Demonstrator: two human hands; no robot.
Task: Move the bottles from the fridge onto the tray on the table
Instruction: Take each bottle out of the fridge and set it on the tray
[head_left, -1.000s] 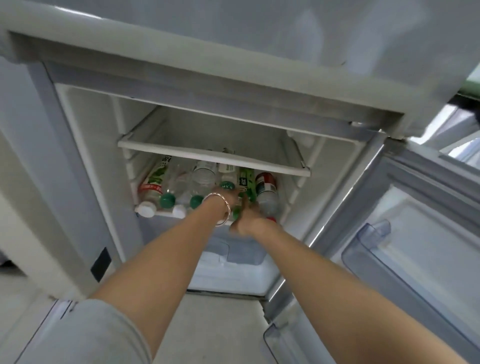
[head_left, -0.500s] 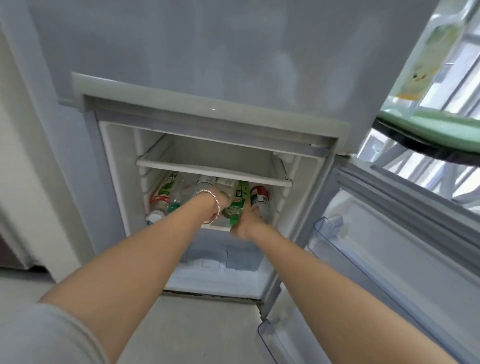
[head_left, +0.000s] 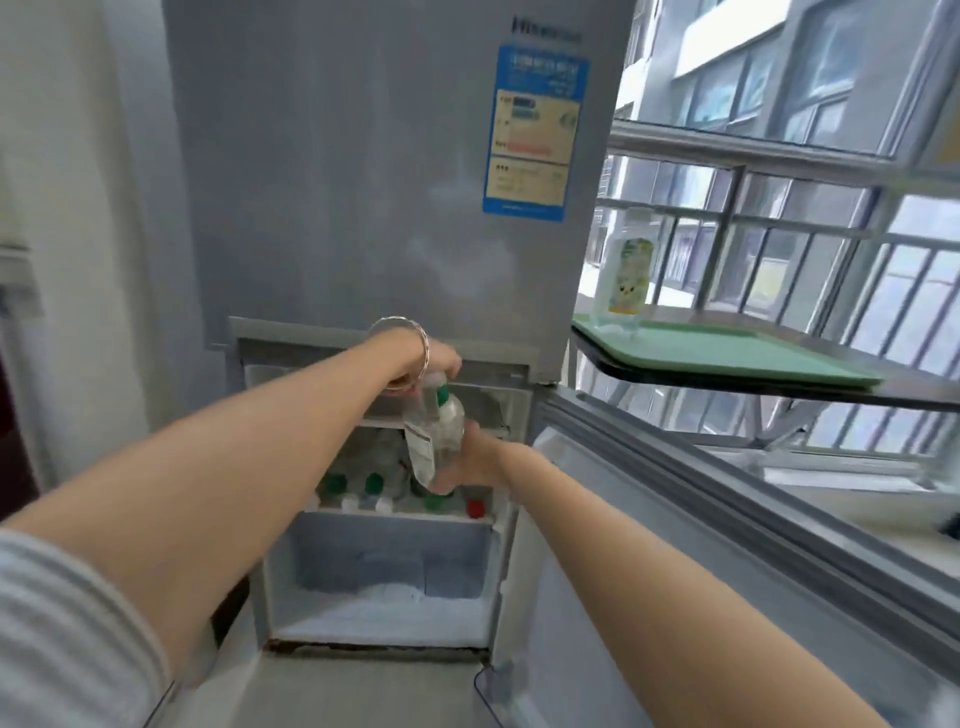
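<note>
Fridge (head_left: 374, 182) centre frame: clear bottle (head_left: 439, 436) newly lifted out, gripped by left hand (head_left: 436, 361) and right hand (head_left: 475, 460); tray (head_left: 737, 353) next.

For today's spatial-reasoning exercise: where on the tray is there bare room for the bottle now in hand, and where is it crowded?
The green tray is bare from the one bottle on the tray, at its far-left corner, across to its right edge. Crowded: the fridge shelf, packed with caps, below the held bottle.
</note>
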